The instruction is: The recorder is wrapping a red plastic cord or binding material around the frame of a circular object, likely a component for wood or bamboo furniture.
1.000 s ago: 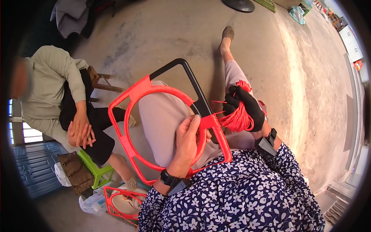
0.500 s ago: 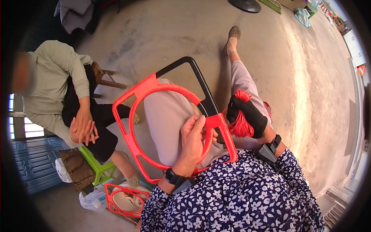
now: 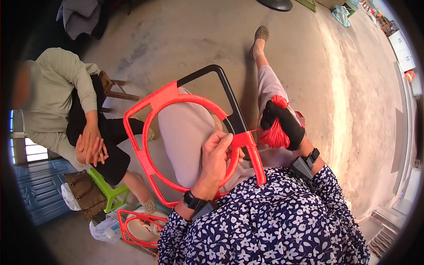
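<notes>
Left hand (image 3: pixel 215 155): pinches partly wrapped frame (image 3: pixel 242 140) beside bare black section — likely steadying it
Gloved right hand (image 3: pixel 290 125): clenched round red cord bundle (image 3: pixel 274 136) — probably tensioning strand (image 3: pixel 255 130)

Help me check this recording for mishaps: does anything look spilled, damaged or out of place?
Nothing looks spilled or broken. The frame looks uneven: red cord covers most of it, but its upper right part is bare black. Also, the right hand wears a black glove; the left hand doesn't.
</notes>
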`<action>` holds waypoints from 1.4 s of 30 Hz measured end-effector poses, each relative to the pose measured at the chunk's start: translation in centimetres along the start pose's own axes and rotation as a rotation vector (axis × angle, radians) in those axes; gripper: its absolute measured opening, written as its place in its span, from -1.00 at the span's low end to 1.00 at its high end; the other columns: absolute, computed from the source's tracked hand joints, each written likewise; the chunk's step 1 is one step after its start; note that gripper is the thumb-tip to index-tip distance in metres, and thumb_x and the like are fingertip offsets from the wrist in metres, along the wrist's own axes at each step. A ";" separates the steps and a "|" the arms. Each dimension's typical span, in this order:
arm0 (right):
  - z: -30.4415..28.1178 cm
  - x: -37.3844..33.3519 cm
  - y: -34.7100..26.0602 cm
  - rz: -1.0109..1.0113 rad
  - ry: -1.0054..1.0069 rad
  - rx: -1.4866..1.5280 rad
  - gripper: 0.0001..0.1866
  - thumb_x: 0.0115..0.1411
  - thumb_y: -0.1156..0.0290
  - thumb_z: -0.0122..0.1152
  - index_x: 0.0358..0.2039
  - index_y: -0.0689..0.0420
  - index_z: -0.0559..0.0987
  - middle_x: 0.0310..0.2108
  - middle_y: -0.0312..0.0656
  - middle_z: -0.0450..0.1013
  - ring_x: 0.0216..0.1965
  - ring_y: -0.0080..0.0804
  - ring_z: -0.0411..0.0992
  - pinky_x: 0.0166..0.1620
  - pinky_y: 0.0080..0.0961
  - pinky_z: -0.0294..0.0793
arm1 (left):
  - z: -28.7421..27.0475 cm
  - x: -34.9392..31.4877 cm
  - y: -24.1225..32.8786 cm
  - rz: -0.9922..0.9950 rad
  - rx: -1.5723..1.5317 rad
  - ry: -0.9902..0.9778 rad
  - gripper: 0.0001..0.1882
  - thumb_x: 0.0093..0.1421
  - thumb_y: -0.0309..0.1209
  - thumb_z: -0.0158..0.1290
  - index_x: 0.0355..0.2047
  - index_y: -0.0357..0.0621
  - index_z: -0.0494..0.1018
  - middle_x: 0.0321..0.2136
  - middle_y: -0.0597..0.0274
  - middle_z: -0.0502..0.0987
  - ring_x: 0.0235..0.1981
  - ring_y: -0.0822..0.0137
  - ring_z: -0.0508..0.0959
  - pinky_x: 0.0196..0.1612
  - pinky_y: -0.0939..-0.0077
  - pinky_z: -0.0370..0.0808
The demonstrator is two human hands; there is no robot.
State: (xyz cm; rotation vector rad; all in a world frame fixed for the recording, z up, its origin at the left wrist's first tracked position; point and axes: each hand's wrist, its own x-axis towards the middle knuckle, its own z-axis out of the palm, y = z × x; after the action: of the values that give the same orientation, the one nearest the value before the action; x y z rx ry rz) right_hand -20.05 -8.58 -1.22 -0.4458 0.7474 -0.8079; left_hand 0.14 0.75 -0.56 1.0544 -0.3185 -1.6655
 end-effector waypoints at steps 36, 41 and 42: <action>8.0 2.4 -1.6 -0.743 -0.187 -1.800 -0.75 0.07 0.20 0.24 -0.41 0.09 0.46 -0.48 -0.17 0.44 -0.38 -0.16 0.47 -0.33 -0.28 0.45 | 0.6 0.2 0.9 0.339 -0.110 0.034 -0.57 0.33 -0.26 -0.10 0.12 -0.21 0.19 0.00 0.16 0.38 -0.07 0.38 0.44 -0.07 0.43 0.45; 7.1 3.4 -2.1 -1.289 -0.503 -1.722 -0.87 0.09 0.39 0.19 -0.31 0.07 0.51 -0.35 -0.16 0.49 -0.33 -0.18 0.49 -0.20 -0.38 0.48 | 0.7 0.4 0.6 0.397 0.043 0.169 -0.61 0.34 -0.30 -0.10 0.11 -0.18 0.20 -0.02 0.17 0.38 -0.14 0.39 0.47 -0.15 0.48 0.49; 7.2 2.6 -2.1 -1.284 -0.500 -1.724 -0.87 0.09 0.39 0.19 -0.31 0.07 0.51 -0.35 -0.16 0.49 -0.33 -0.18 0.49 -0.20 -0.38 0.48 | 0.2 0.5 0.2 0.375 0.056 0.165 -0.63 0.34 -0.35 -0.11 0.11 -0.18 0.21 -0.04 0.18 0.39 -0.16 0.40 0.48 -0.15 0.50 0.50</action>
State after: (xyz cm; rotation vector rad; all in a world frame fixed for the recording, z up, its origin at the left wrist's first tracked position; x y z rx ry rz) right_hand -14.48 -11.33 3.72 -2.7563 0.4355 -0.9275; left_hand 0.13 0.14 -0.58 1.0908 -0.4279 -1.2340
